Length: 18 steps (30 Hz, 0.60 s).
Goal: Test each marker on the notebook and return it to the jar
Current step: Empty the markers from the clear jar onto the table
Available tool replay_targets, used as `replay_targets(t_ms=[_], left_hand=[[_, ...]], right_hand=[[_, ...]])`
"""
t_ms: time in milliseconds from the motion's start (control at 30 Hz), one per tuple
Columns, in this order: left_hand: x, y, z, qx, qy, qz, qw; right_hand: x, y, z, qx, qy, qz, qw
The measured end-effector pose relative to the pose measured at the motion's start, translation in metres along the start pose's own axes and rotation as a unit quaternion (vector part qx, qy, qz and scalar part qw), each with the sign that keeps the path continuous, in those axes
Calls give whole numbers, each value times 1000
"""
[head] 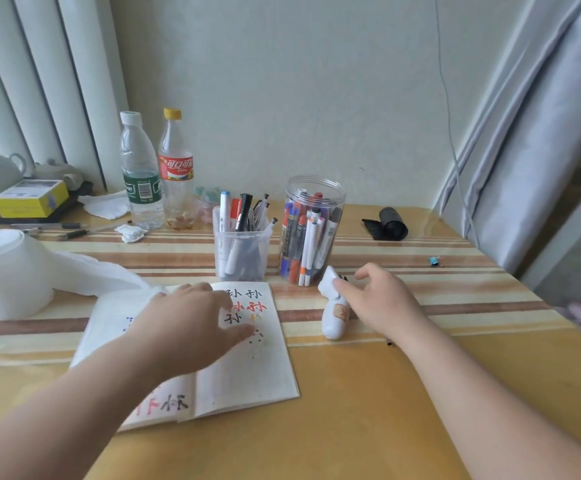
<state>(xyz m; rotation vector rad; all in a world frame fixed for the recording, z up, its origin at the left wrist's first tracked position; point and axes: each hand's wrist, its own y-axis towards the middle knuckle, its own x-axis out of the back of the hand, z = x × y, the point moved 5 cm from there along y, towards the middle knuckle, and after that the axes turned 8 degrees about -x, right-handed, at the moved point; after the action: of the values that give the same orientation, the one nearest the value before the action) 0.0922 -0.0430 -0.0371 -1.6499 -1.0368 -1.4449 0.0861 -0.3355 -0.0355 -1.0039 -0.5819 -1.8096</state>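
Note:
An open notebook (pixel 247 372) lies on the table in front of me, with black, red and orange test strokes and dots on its pages. My left hand (pixel 192 323) rests flat on it, fingers spread. Behind it, to the right, stands a clear round jar (pixel 313 202) holding several markers. My right hand (pixel 382 299) is just right of the jar's base. Its loosely curled fingers touch the top of a small white bottle-shaped object (pixel 332 323), and the thumb stays apart from it. Neither hand holds a marker.
A clear square cup (pixel 225 258) of pens stands left of the jar. A tissue roll (pixel 8 271) sits at the left, with two plastic bottles (pixel 141 174) behind it. A black roll (pixel 391 225) and a small blue clip (pixel 433 261) lie at the right, near the curtain.

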Motion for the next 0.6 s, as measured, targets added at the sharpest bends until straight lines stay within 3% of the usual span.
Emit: replay_targets(t_ms=[133, 300, 600], left_hand=[[-20, 13, 29, 44, -48, -65, 996], [-36, 13, 56, 61, -47, 2, 997], [-42, 16, 4, 19, 7, -73, 997]], right_hand=[[-19, 3, 12, -25, -54, -7, 998], [-18, 22, 2, -65, -13, 13, 998], [11, 44, -19, -67, -84, -27, 994]])
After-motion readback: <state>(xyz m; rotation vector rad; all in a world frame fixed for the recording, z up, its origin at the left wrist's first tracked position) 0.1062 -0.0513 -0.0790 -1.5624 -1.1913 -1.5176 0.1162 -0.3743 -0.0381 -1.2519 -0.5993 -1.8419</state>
